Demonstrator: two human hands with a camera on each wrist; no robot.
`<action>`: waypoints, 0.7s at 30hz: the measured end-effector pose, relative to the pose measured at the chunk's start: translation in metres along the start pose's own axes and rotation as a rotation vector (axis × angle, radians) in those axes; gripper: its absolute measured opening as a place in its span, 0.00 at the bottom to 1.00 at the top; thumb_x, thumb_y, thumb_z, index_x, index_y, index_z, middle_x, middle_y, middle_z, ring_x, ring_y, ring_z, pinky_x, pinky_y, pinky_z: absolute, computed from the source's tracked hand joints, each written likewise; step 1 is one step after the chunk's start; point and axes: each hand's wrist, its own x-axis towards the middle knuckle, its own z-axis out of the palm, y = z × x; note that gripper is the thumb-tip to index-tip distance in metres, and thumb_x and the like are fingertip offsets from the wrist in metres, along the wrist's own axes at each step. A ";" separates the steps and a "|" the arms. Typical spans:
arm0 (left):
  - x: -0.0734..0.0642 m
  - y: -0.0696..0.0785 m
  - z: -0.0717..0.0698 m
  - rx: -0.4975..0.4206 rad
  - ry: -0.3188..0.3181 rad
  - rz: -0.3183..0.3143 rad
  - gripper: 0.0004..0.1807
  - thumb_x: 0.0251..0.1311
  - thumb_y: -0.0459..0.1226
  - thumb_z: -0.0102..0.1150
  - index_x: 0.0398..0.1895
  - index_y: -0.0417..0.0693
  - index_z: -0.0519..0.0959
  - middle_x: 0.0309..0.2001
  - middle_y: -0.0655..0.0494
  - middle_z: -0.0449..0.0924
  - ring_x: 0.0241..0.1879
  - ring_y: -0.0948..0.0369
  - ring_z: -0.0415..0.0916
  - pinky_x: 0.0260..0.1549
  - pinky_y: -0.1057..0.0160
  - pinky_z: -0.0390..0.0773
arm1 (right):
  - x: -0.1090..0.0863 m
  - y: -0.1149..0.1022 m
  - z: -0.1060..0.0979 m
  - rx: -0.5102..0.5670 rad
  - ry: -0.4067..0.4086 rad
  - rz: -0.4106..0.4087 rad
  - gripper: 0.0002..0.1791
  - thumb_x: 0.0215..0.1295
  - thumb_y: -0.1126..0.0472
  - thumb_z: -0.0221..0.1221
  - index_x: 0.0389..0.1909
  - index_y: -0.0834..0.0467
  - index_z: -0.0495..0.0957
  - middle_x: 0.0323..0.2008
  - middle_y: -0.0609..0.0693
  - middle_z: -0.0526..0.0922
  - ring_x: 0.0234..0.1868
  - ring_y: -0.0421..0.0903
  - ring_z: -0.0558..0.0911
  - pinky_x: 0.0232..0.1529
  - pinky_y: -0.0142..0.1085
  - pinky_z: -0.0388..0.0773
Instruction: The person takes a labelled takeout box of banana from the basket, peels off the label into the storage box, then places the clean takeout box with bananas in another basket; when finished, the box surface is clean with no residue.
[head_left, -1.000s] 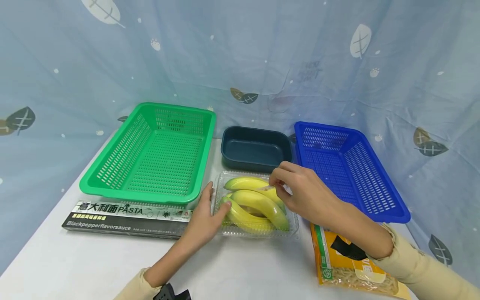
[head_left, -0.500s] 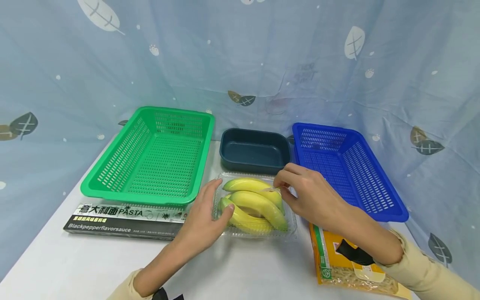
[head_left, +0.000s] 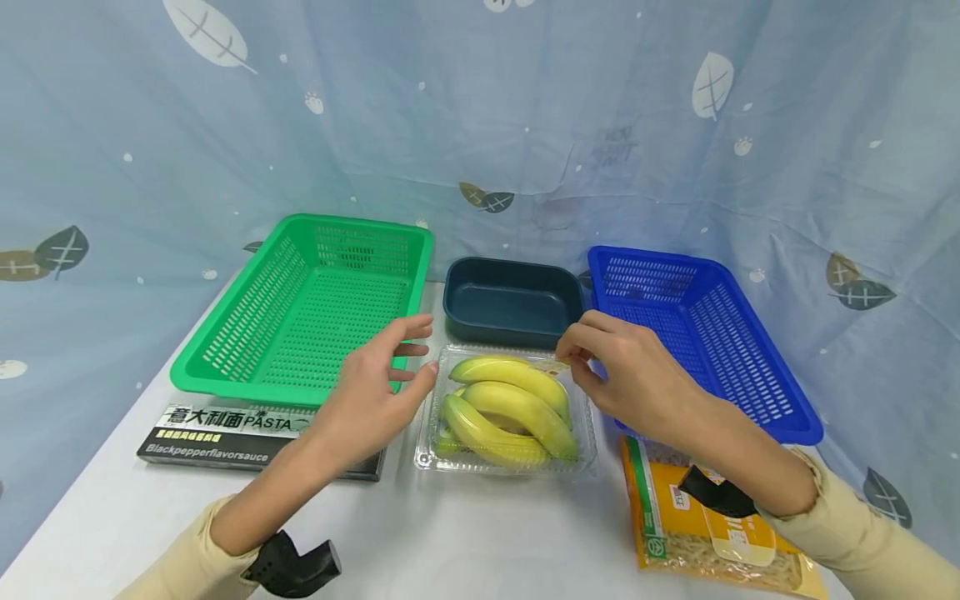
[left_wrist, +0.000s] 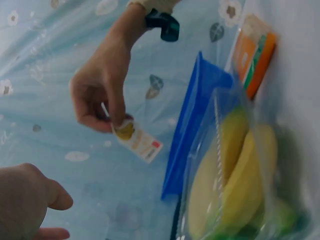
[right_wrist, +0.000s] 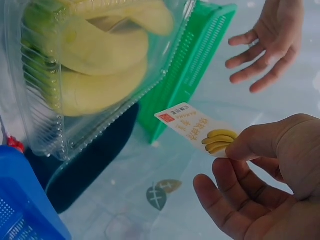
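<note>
My right hand [head_left: 626, 375] pinches a small white label [right_wrist: 192, 127] between thumb and index finger. The label bears a picture of bananas, a red square and yellow lettering. It hangs over the right back part of a clear plastic clamshell box [head_left: 431, 454], whose lid is down over several yellow-green bananas [head_left: 517, 408]. To the left of the box, my left hand [head_left: 375, 383] is raised with fingers spread, holding nothing. In the right wrist view the left hand [right_wrist: 272, 52] shows its open palm beyond the label.
A green basket [head_left: 187, 375] stands at the left, a dark blue tray [head_left: 513, 337] behind the box and a blue basket [head_left: 806, 429] at the right. A black pasta box [head_left: 210, 446] lies before the green basket. An orange food bag [head_left: 675, 508] lies under my right forearm.
My left hand has come away from the clamshell box's left side, moving left and up. The label now shows more plainly in my right hand, which has shifted slightly to the right.
</note>
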 end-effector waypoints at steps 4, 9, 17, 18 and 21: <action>0.012 -0.002 -0.008 0.040 0.001 0.010 0.27 0.66 0.32 0.58 0.68 0.44 0.68 0.58 0.49 0.78 0.52 0.55 0.80 0.43 0.57 0.84 | 0.004 0.003 -0.001 -0.001 0.009 -0.013 0.14 0.53 0.76 0.70 0.35 0.57 0.82 0.34 0.46 0.80 0.33 0.39 0.79 0.32 0.32 0.81; 0.027 -0.003 -0.015 0.080 -0.020 0.000 0.29 0.67 0.33 0.57 0.71 0.45 0.66 0.56 0.48 0.80 0.51 0.54 0.80 0.44 0.54 0.83 | 0.009 0.009 -0.001 -0.003 0.018 -0.032 0.14 0.52 0.77 0.70 0.35 0.58 0.82 0.33 0.47 0.80 0.33 0.40 0.79 0.32 0.33 0.81; 0.049 -0.005 -0.018 0.102 -0.059 -0.058 0.30 0.68 0.36 0.57 0.72 0.48 0.64 0.57 0.50 0.79 0.53 0.55 0.79 0.44 0.54 0.83 | 0.018 0.015 0.000 -0.007 0.018 -0.018 0.13 0.53 0.77 0.69 0.35 0.59 0.83 0.34 0.47 0.80 0.34 0.41 0.80 0.33 0.34 0.82; 0.051 -0.006 -0.017 0.100 -0.063 -0.068 0.30 0.68 0.37 0.57 0.73 0.49 0.63 0.58 0.50 0.78 0.54 0.55 0.79 0.43 0.54 0.83 | 0.019 0.016 0.000 -0.007 0.017 -0.014 0.13 0.53 0.77 0.69 0.35 0.59 0.83 0.34 0.47 0.80 0.34 0.41 0.80 0.34 0.34 0.82; 0.057 -0.008 -0.016 0.103 -0.076 -0.094 0.31 0.68 0.38 0.57 0.73 0.49 0.62 0.59 0.50 0.77 0.55 0.54 0.78 0.44 0.53 0.82 | 0.021 0.017 0.000 -0.012 0.021 -0.007 0.12 0.53 0.77 0.69 0.35 0.59 0.83 0.33 0.47 0.80 0.34 0.42 0.80 0.34 0.35 0.82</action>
